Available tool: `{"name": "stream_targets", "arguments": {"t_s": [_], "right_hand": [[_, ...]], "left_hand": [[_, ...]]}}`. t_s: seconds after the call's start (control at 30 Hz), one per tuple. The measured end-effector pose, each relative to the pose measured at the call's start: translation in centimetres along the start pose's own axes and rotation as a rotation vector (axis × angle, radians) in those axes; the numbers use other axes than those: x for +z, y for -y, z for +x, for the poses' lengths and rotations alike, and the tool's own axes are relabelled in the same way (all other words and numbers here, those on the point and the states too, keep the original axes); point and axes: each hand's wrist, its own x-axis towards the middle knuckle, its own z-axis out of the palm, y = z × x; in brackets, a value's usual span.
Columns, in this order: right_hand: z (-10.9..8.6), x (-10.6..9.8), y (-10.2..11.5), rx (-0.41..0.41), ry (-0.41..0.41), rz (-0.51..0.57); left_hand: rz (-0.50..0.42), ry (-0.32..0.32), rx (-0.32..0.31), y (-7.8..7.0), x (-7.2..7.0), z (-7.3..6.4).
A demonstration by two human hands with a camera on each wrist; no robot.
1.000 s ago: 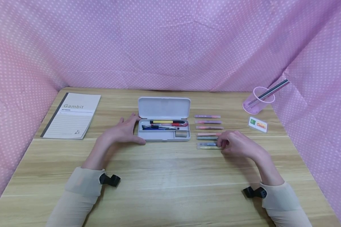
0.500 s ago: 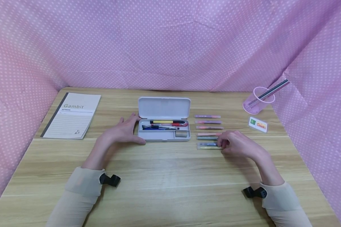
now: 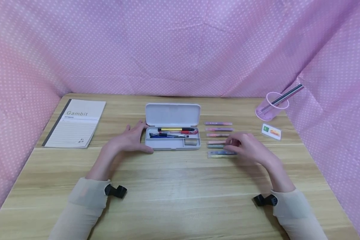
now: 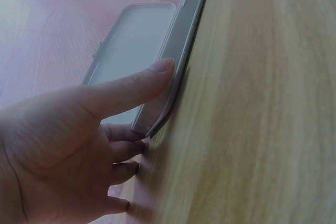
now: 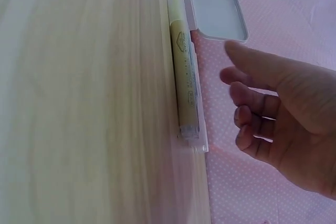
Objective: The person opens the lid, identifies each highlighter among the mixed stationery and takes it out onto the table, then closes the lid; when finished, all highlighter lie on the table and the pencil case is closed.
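Note:
An open light-grey pencil case (image 3: pixel 165 143) lies mid-table with several pens (image 3: pixel 175 129) and a small grey-brown block (image 3: pixel 190 142) inside. My left hand (image 3: pixel 127 140) holds the case's left end: the thumb (image 4: pixel 149 80) lies on the front wall, and the fingers reach round the left end. To the right of the case, a column of highlighters (image 3: pixel 218 123) lies on the table. Above its nearer ones hovers my right hand (image 3: pixel 249 146), fingers loosely bent, apart from the thumb, nothing between them. The right wrist view shows a yellow highlighter (image 5: pixel 185 72) lying nearest, apart from that hand.
A notebook (image 3: pixel 75 123) lies at the far left. Towards the back right stands a pink pen cup (image 3: pixel 267 111) holding dark sticks, with a small white-edged eraser-like block (image 3: pixel 271 131) before it. Pink dotted cloth (image 3: pixel 180 50) hangs behind the table.
My right hand has lifted off the nearest highlighters and moved slightly left and away from me. The blue-grey highlighter now lies close beside the yellow one. My left hand stays on the case.

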Motion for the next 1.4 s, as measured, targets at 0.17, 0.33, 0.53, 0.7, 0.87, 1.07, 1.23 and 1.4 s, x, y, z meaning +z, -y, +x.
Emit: {"name": "stream_targets", "arguments": {"t_s": [0.17,0.33,0.53,0.7,0.87,1.07,1.23,1.4], "right_hand": [[2.0,-0.2,0.8,-0.022,-0.11,0.024],[4.8,-0.1,2.2,-0.03,-0.135,0.13],[8.0,0.4,4.2,-0.025,-0.106,0.28],[9.4,0.8,5.4,-0.011,-0.046,0.367],[9.9,1.1,6.0,-0.02,-0.022,0.381],[10.0,1.4,6.3,-0.029,-0.024,0.392],[9.7,1.5,6.4,-0.016,-0.041,0.397],[9.4,1.6,6.6,-0.015,-0.059,0.413]], "left_hand": [[0.002,-0.005,-0.004,0.0,-0.2,-0.3],[0.005,-0.009,-0.008,0.1,-0.3,-0.4],[-0.003,-0.009,-0.004,0.0,-0.4,-0.5],[-0.007,-0.006,-0.023,-0.2,-0.3,-0.6],[-0.009,-0.005,-0.045,-0.3,-0.2,-0.9],[0.003,-0.014,-0.036,-0.4,-0.2,-0.9],[0.009,-0.012,-0.032,-0.3,0.0,-0.7],[0.008,-0.015,-0.037,-0.1,0.2,-0.7]]}}
